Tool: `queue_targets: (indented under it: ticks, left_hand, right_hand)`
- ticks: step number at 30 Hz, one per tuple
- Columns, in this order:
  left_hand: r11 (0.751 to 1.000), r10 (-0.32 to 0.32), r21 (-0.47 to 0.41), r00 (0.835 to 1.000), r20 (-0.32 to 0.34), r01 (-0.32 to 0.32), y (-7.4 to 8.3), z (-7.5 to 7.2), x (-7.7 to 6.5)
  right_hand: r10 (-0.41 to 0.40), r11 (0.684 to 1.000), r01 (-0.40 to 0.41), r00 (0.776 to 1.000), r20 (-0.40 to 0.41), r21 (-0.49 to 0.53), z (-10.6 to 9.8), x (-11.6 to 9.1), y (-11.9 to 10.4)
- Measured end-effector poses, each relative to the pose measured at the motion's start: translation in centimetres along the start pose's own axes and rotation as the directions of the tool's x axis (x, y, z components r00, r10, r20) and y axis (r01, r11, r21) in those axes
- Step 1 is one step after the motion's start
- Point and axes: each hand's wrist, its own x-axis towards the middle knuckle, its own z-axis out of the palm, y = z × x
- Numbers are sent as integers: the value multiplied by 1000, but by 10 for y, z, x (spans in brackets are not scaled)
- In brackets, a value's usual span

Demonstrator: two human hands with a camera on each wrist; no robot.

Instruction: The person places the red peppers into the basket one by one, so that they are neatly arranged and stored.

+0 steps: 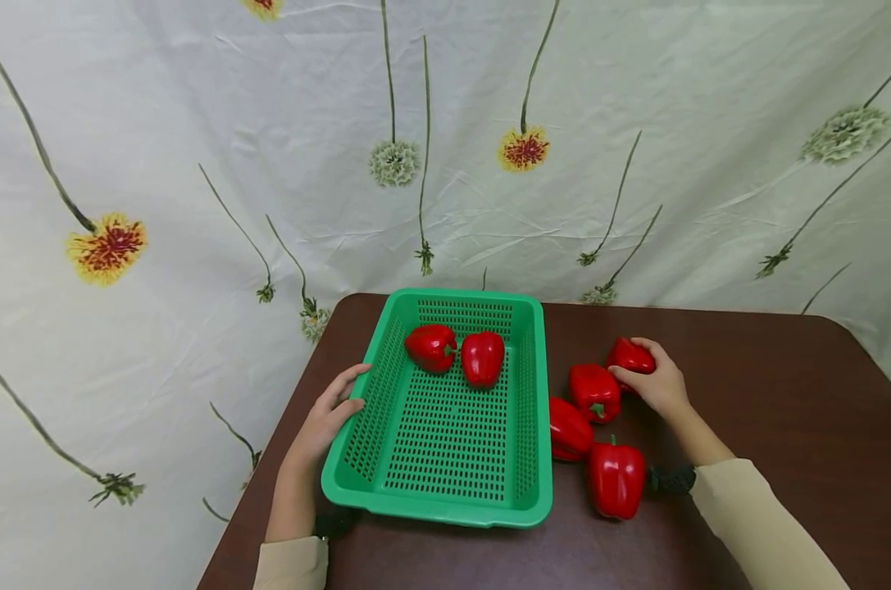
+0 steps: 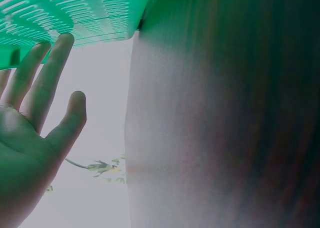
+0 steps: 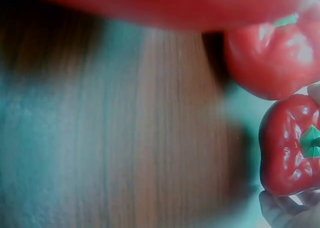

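A green plastic basket (image 1: pixel 445 510) stands on the table with two red bell peppers inside, one on its side (image 1: pixel 430 348) and another (image 1: pixel 483 360) beside it. My left hand (image 1: pixel 330 418) rests against the basket's left side; in the left wrist view its fingers (image 2: pixel 57 62) are fairly straight, with fingertips at the slotted wall. To the right of the basket, my right hand (image 1: pixel 661 383) grips a red bell pepper (image 1: pixel 626 356) between thumb and fingers. The right wrist view shows that pepper (image 3: pixel 282 153) with its green stem, between the fingertips.
Three more red bell peppers lie between basket and right hand: one (image 1: pixel 595 392) beside the held pepper, one (image 1: pixel 569 430) against the basket, one (image 1: pixel 616 482) nearer me. The dark brown table (image 1: pixel 770 393) meets a flower-printed white cloth (image 1: pixel 460 213) behind.
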Motion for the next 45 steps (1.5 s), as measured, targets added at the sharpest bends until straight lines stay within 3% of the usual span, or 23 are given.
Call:
queue_targets:
  ticks: [7, 20, 28, 34, 39, 45]
  left_hand:
    - [1000, 7, 16, 1000, -11, -7, -16, -4, 3]
    - [1000, 4, 24, 1000, -9, -4, -19, -5, 4]
    - [1000, -7, 25, 1000, -3, 7, 10, 2, -2]
    - [999, -14, 29, 1000, -6, 15, 12, 3, -3]
    - [1000, -13, 15, 1000, -6, 13, 7, 1, -2]
    - [1000, -14, -7, 1000, -7, 14, -12, -2, 2]
  right_hand:
    - [-21, 1000, 21, 1000, -1, 23, -7, -5, -13]
    - [-68, 996, 68, 998, 7, 53, -18, -12, -29]
    - [-103, 993, 101, 994, 29, 56, -19, -19, -50]
    - [-127, 988, 121, 990, 61, 100, -18, -23, -65]
    - [-155, 983, 145, 984, 84, 117, -16, -27, -77]
    - [-181, 975, 163, 977, 112, 151, -11, -32, -95]
